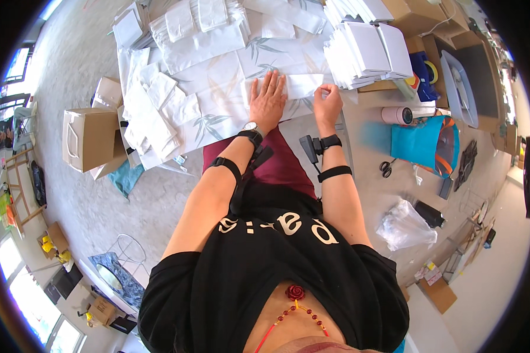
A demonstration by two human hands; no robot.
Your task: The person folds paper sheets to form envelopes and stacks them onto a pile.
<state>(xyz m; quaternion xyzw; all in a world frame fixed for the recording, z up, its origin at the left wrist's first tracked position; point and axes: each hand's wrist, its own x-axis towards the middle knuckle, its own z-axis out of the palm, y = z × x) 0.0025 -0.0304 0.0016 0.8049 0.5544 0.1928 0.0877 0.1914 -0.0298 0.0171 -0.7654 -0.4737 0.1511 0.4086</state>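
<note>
Large pale lettering, upside-down from this viewpoint, crosses the chest of the person's black shirt; any finer print about the room is too small to make out. A table under a pale leaf-patterned cloth bears the work. To its left lies a loose heap of white pieces, at the far edge more flat white packets, and at the right a tall white stack, just beside the working spot and closing it in on that side. Cardboard boxes stand off the left end; to the right are a pink cylinder, a turquoise bag, black scissors and, nearer the person, a crumpled clear plastic bag. The flat white strip lies on the cloth near the table's front edge, its long axis running left to right and tilting slightly away at the right end, toward the stack. The left hand presses its left part, palm down, fingers extended and slightly parted. The right hand is at the strip's right end, fingers curled in toward the thumb; whether they pinch it cannot be told.
</note>
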